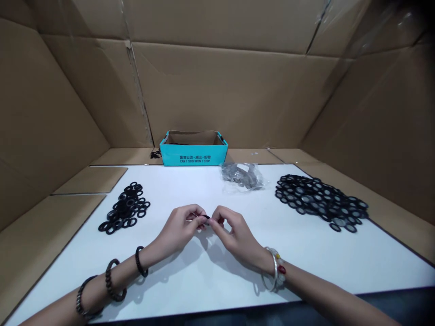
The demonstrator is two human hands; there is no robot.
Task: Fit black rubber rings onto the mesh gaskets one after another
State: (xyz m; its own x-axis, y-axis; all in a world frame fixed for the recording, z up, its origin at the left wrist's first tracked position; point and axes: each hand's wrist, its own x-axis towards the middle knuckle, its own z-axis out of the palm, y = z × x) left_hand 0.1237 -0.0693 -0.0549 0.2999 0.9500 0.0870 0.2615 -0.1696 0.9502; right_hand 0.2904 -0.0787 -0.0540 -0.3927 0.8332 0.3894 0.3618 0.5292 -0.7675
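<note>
Over the middle of the white table, my left hand (181,226) and my right hand (234,231) meet fingertip to fingertip. Pinched between them is a small black ring (206,218), seen nearly edge-on and partly covered by the fingers. Both hands are closed on it. To the left lies a loose pile of black rings (131,203), several with open centres. A larger heap of black rings with greyish centres (319,199) spreads on the right. Behind my right hand rests a clear plastic bag (243,175) with grey pieces inside.
At the back stands a turquoise open box (193,155) with dark pieces inside. A few small black pieces (155,154) lie beside it on the cardboard. Tall cardboard walls (224,90) enclose the white table (190,290) at the back and sides.
</note>
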